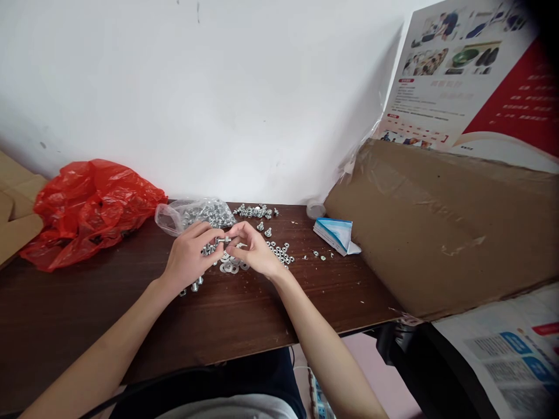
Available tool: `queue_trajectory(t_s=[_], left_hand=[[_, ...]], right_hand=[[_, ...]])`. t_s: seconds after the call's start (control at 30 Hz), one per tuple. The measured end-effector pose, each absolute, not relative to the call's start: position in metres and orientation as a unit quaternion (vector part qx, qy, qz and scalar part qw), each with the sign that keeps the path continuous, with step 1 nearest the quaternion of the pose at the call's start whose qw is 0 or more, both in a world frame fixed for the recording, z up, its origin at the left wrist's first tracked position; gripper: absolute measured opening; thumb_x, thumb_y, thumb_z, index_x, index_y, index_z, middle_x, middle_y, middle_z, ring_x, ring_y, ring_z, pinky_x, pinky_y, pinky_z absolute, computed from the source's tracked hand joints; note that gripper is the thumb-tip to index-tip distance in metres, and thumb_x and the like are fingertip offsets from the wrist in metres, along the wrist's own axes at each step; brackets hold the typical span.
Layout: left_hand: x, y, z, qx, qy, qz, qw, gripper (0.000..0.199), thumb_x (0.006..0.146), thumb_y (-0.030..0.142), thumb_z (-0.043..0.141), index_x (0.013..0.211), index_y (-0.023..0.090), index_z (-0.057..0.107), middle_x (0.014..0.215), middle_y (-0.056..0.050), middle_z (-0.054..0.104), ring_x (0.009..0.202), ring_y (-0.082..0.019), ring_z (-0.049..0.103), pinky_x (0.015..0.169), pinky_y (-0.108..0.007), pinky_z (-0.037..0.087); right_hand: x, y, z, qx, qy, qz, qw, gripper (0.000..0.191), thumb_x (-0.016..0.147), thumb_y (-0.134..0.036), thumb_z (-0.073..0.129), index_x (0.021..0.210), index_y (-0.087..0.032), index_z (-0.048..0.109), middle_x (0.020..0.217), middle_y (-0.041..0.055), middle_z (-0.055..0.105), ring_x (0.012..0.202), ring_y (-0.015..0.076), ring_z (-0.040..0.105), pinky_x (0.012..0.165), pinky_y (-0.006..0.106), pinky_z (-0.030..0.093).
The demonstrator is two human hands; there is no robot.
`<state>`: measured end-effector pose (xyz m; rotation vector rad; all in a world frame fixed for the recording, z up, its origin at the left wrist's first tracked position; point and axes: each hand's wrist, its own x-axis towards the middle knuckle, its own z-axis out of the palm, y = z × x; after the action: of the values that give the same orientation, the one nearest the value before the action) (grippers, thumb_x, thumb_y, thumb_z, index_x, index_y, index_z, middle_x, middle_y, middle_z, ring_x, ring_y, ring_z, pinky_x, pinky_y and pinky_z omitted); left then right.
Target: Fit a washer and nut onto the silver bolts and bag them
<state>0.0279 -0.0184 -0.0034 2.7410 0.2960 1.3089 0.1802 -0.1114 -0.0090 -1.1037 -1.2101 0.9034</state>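
Thumb and fingers of the left hand [187, 256] pinch a metal bolt [223, 240], held roughly level above the table [244, 308], closer to its far edge than its near one. The right hand [255, 250] is curled narrow, fingertips at the bolt's other end; whether they grip it or a small part there, I cannot tell. Such fingertip work should go best with the shank steady and square to the right fingers, turned lightly and kept low so a slip lands nearby. Beneath lie flat washers [229, 266], with hex nuts [282, 254] to their right. Toward the far edge sit bolts fitted with parts [257, 211], beside a clear plastic bag [168, 218] of hardware; a red plastic bag [96, 203] slumps farther left. Near the table's right edge, a blue-and-white carton [334, 235] bears print too small to read. Above the cardboard [437, 221], a red-and-white printed sheet [430, 105] carries photographs and apparently Chinese lines, too blurred to read; no brand is legible.
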Motion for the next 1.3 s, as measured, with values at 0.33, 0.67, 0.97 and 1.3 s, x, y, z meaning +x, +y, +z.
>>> queue_trajectory(t_s=[0.33,0.67,0.97,1.3], left_hand=[[0.0287,-0.0172,-0.0034,0.900,0.089,0.425,0.033,0.010,0.087,0.016,0.054,0.090,0.017,0.063,0.074,-0.001,0.053,0.072,-0.015,0.050,0.068,-0.028,0.042],[0.0283,-0.0143,-0.0060,0.898,0.098,0.428,0.020,0.011,0.088,0.018,0.053,0.093,0.018,0.063,0.075,-0.001,0.054,0.074,-0.016,0.050,0.068,-0.028,0.042],[0.0279,-0.0143,-0.0046,0.902,0.105,0.419,0.016,0.012,0.089,0.019,0.052,0.091,0.016,0.064,0.074,-0.002,0.053,0.073,-0.016,0.050,0.068,-0.029,0.042],[0.0281,-0.0138,-0.0049,0.906,0.107,0.409,0.022,0.014,0.090,0.019,0.051,0.092,0.017,0.065,0.073,-0.002,0.057,0.074,-0.017,0.050,0.070,-0.030,0.043]], right_hand=[[0.1834,-0.1090,-0.0143,-0.441,-0.495,0.416,0.622,0.040,0.068,-0.030,0.080,0.096,-0.023,0.053,0.109,0.0018,0.059,0.084,0.0117,0.058,0.069,0.026,0.051],[0.1804,-0.1072,-0.0134,-0.421,-0.419,0.492,0.636,0.043,0.066,-0.037,0.082,0.096,-0.020,0.057,0.092,0.0019,0.064,0.071,0.0123,0.063,0.066,0.029,0.054],[0.1806,-0.1112,-0.0101,-0.417,-0.401,0.517,0.631,0.053,0.059,-0.029,0.087,0.102,-0.020,0.056,0.086,0.0006,0.064,0.068,0.0136,0.065,0.062,0.030,0.057],[0.1803,-0.1093,-0.0096,-0.404,-0.361,0.550,0.635,0.045,0.062,-0.026,0.085,0.098,-0.018,0.059,0.085,0.0019,0.065,0.069,0.0138,0.066,0.066,0.030,0.058]])
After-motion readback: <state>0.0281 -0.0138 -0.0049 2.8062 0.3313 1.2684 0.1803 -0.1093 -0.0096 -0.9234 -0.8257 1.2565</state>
